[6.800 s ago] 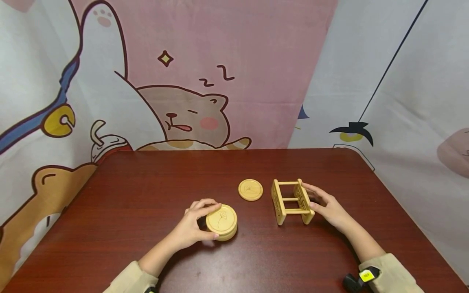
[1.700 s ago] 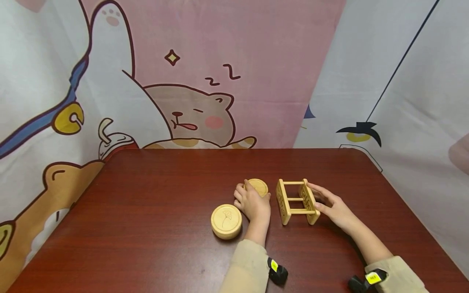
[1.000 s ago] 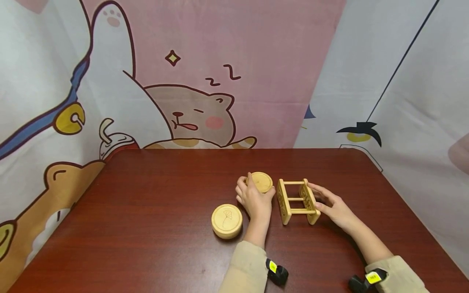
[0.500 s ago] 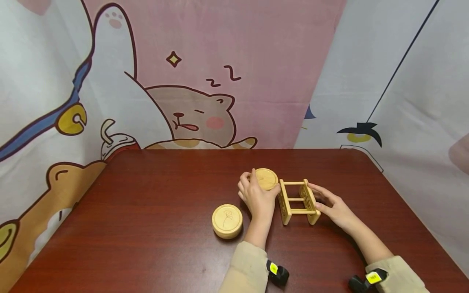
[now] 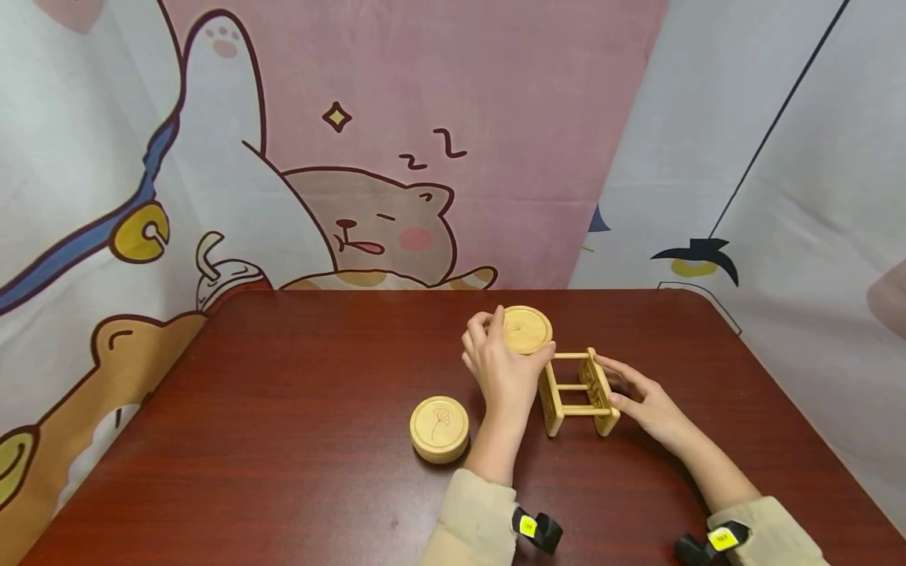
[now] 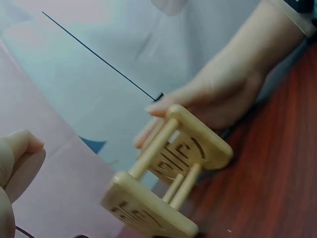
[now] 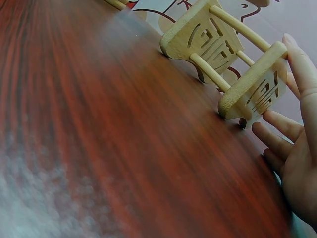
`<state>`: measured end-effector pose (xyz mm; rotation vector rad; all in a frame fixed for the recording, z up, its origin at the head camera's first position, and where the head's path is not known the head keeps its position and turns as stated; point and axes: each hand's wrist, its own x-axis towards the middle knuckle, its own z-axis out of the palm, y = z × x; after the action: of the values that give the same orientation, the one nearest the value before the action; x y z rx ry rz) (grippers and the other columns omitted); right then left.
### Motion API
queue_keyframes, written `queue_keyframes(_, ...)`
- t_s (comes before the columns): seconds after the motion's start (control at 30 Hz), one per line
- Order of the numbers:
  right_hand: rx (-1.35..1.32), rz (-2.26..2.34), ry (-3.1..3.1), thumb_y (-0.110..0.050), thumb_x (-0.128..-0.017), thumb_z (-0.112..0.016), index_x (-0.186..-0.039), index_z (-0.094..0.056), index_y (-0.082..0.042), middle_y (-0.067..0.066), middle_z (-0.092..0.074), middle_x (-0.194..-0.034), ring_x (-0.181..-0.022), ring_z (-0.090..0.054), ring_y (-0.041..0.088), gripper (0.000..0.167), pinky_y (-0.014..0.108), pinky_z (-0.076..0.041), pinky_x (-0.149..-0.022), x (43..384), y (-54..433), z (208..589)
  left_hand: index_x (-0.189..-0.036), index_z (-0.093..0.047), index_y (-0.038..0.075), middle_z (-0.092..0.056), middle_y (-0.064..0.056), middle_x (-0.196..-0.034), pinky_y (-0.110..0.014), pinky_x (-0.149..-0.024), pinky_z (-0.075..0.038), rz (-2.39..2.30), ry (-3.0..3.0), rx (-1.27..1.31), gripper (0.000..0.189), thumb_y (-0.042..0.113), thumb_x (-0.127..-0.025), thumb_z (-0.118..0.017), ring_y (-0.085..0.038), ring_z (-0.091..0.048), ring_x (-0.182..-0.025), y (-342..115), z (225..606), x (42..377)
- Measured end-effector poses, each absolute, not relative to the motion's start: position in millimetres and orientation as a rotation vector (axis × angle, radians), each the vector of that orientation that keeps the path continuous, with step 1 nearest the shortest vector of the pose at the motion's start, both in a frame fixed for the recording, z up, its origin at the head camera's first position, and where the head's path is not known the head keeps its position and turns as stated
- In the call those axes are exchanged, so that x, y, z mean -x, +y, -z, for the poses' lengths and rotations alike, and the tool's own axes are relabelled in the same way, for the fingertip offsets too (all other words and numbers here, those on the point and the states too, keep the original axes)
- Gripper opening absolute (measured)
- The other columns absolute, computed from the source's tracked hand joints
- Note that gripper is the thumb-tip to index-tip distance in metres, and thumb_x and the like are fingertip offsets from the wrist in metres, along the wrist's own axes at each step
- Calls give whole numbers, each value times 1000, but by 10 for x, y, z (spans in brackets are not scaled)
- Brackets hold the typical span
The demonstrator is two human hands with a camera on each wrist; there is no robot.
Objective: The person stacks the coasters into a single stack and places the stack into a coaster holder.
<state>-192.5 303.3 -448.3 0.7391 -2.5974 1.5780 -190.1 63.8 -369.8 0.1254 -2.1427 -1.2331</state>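
Item, one left hand (image 5: 504, 365), reaching over the worktop; thumb and fingers grip a coaster by its rim, the span set to the coaster's width.
Item, one coaster (image 5: 527, 330), round, pale wood, raised border, fine line engraving on its upper face; held above the worktop at the rear left corner of the rack. In the head view it overlaps that corner.
Item, one rack (image 5: 575, 387), pale wood, upright on its feet, right of centre; two side panels, left (image 7: 198, 34) and right (image 7: 257, 84), both cut through with slots and joined by rods.
Item, one right hand (image 5: 647, 401), spread fairly wide; thumb and fingers, mostly extended, touch the right panel from its outer side.
Item, one stack of coasters (image 5: 440, 428), of the same pale wood, nearer the person and left of the rack, well apart from it; the top piece bears an engraved leaf on a stem. I cannot tell the number of pieces.
Item, two beige sleeves, left (image 5: 470, 515) and right (image 5: 771, 534), each with a dark wrist camera and yellow label.
Item, one worktop (image 5: 283, 424), reddish brown, with streaked grain.
Item, one backdrop (image 5: 552, 118), pink and pale cloth, printed with cartoon animals.
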Motion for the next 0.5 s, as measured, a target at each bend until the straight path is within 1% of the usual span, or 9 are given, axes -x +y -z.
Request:
queue_keyframes(0.23,-778,-1625,-2555,-2,-95,-54,-147,-35,-5,28,-47,-133,-115,-48,1,55,22,-45,-85,1916,3026,4465,-128,-62,6,-49,-1,-113,-40,-90,-32,1313,-2127,-21,86,31,-52,-94,-21,-42,-113,615,3536,1809)
queue_keyframes(0.5,-779,-1627,-2552,-2,-95,-55,-147,-36,-7,27,-47,-133,-115,-50,4,56,24,-46,-84,1928,3038,4481,-127,-62,6,-49,-1,-115,-41,-92,-32,1323,-2158,162,86,29,-51,-94,-19,-41,-113,544,3372,1685)
